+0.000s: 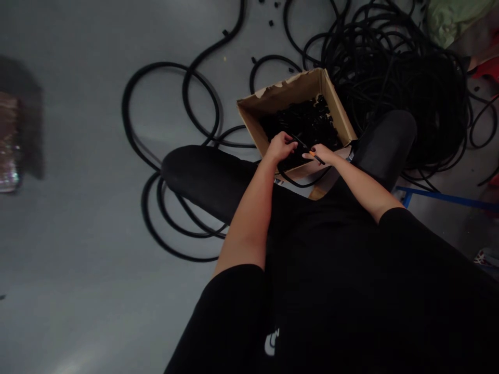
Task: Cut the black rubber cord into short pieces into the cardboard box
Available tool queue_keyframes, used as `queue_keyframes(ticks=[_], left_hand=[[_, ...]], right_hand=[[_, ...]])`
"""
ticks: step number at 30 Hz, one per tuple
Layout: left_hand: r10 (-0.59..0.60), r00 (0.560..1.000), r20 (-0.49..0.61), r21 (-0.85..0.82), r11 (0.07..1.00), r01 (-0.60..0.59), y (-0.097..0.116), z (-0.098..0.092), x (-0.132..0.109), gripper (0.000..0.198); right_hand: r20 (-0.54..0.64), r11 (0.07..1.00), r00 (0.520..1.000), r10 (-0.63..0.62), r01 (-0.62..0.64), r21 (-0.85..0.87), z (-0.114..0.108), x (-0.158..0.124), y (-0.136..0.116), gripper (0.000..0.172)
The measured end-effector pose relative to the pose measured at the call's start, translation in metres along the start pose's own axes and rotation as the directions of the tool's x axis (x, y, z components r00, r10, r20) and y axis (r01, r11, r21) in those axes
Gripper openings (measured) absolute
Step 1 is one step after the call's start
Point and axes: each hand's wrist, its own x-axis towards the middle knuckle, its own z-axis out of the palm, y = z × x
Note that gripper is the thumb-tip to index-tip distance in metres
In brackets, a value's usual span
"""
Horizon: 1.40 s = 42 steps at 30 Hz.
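Head view: a grey floor (78,208) strewn with loops of black rubber tubing (390,93), and a torn brown cardboard box (249,117) of chopped black pieces (304,124). Above the box, the left hand (280,146) and right hand (317,153) hold a slim black strip with an orange mark (311,151), each in a narrow pinching grip.
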Motion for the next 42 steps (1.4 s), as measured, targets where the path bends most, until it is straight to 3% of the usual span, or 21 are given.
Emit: queue_keyframes(ticks=[6,9,13,16,20,23,26,33,39,42], left_hand=[[0.074,0.969,0.235,-0.052,0.997,-0.063,0.000,-0.002,-0.001,0.020],[0.087,0.957,0.278,-0.027,0.996,-0.083,-0.001,-0.004,0.000,0.023],[0.019,0.971,0.236,0.003,1.000,-0.020,-0.001,-0.003,0.004,0.027],[-0.010,0.982,0.186,0.004,1.000,0.009,-0.003,0.000,0.007,0.024],[-0.002,0.994,0.109,0.021,1.000,0.000,-0.009,0.002,0.011,0.012],[0.021,0.998,0.054,0.067,0.997,-0.024,-0.014,0.002,0.017,0.018],[0.024,0.996,0.084,0.079,0.996,-0.031,-0.016,0.003,0.022,0.022],[0.040,0.973,0.227,0.082,0.995,-0.061,-0.020,0.008,0.019,0.029],[0.031,0.993,0.117,0.022,0.999,-0.034,-0.020,0.010,0.019,0.015],[0.037,0.997,0.067,-0.012,0.999,-0.036,-0.019,0.008,0.016,0.021]], right_hand=[[-0.006,0.995,0.995,-0.101,0.101,-0.006,0.005,0.009,0.010,0.030],[-0.008,0.995,0.997,-0.076,0.075,-0.072,0.001,0.007,0.008,0.033],[-0.059,0.981,0.998,-0.039,0.027,-0.191,-0.006,0.003,0.003,0.047],[-0.066,0.981,0.997,-0.045,0.031,-0.190,-0.008,0.000,0.002,0.051],[-0.053,0.995,0.999,-0.014,0.009,-0.099,-0.005,-0.001,0.002,0.053],[-0.006,0.999,1.000,0.008,-0.008,0.051,-0.001,0.000,0.003,0.052],[0.040,0.992,0.999,-0.007,0.002,0.130,0.002,0.003,0.005,0.047],[0.052,0.997,0.996,-0.075,0.076,-0.012,0.003,0.008,0.008,0.038],[-0.021,0.999,1.000,-0.014,0.013,-0.035,-0.003,0.003,0.000,0.035],[-0.052,0.999,0.998,0.022,-0.020,0.049,-0.005,0.004,-0.001,0.038]])
